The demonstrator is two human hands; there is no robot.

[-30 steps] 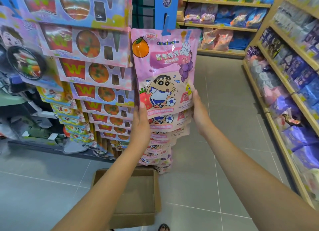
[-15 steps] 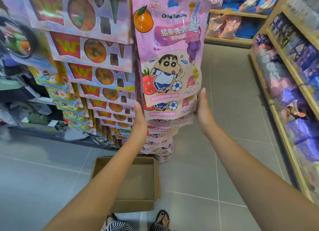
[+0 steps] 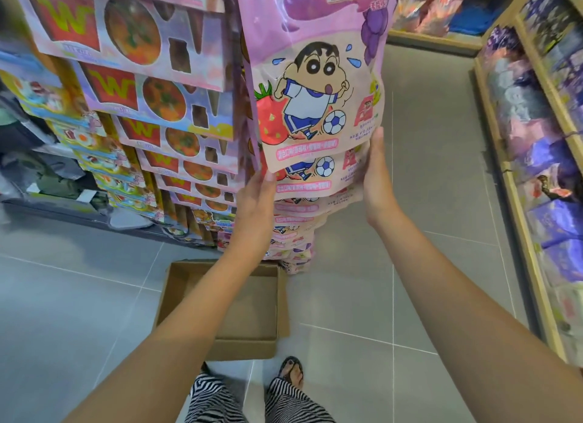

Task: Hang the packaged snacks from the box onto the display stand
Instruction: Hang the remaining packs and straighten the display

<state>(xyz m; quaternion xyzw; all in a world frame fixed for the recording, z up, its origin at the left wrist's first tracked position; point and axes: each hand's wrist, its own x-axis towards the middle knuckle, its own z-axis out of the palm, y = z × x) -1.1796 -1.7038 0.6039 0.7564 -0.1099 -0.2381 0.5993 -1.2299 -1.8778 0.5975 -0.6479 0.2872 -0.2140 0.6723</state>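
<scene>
Beside the left hand [image 3: 255, 201], a tall display stand [image 3: 151, 84] carries rows of boxed goods, and past the right hand [image 3: 377, 178] wooden shelves [image 3: 536, 157] hold purple bags along the aisle. Below both forearms an open cardboard box [image 3: 252, 312] sits on the grey floor, its inside showing bare. Between the hands hangs a column of pink snack packs [image 3: 315, 100]; both hands are open, palms pressed flat to the pack edges, left at the lower left corner, right along the right side.
</scene>
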